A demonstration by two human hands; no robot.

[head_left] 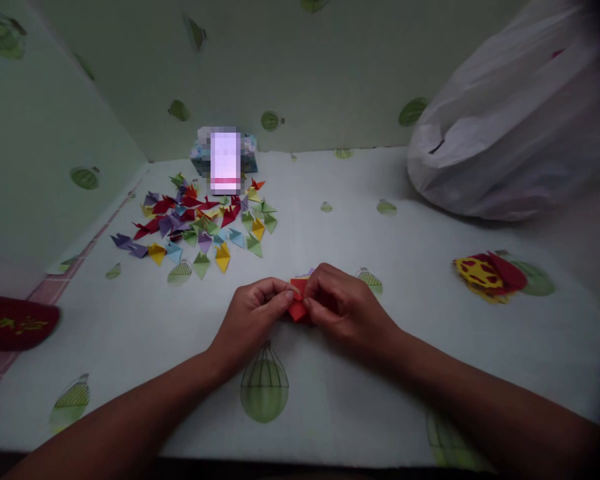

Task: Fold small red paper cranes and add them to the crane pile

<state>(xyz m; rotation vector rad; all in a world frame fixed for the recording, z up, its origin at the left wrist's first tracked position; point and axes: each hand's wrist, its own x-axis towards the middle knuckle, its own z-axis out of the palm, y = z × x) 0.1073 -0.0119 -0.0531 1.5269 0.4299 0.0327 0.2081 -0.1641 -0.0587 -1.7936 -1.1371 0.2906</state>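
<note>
Fingers (267,287) of the left hand (254,313) and right hand (353,303) are pinching tight on the red paper (298,312), which is sitting between them over the table (350,407), where uneven pulling would likely be risking a skewed crease or tear.

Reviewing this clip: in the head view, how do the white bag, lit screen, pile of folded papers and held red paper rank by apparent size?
1. White bag
2. Pile of folded papers
3. Lit screen
4. Red paper, partly covered
</note>
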